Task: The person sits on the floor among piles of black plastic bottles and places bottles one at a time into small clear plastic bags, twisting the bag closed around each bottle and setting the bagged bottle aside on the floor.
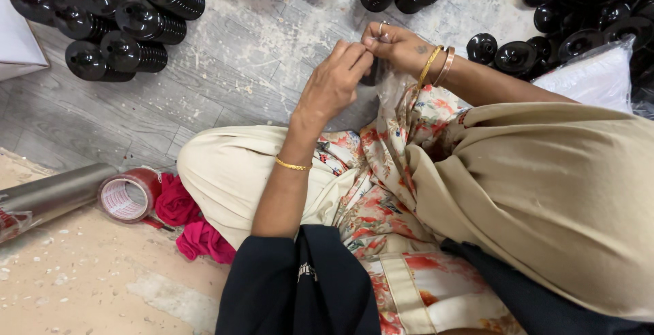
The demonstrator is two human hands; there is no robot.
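1. Black cloth (300, 287) lay nearest the camera, over the person's lap, with flowered fabric (381, 192) beside it
2. Left hand (334, 83) was pinched narrow, fingertips closed on the edge of a clear plastic bag (394, 90)
3. Right hand (395, 45) met it, thumb and forefinger nipping the same bag edge; a small dark piece (372, 73) showed between the two hands, what it was I could not tell
4. Bag hung above the knees, over the grey floor (225, 83)
5. Stacks of black round caps (129, 18) stood on the floor ahead
6. Roll of tape (129, 195) and red cloth (187, 222) lay at the left
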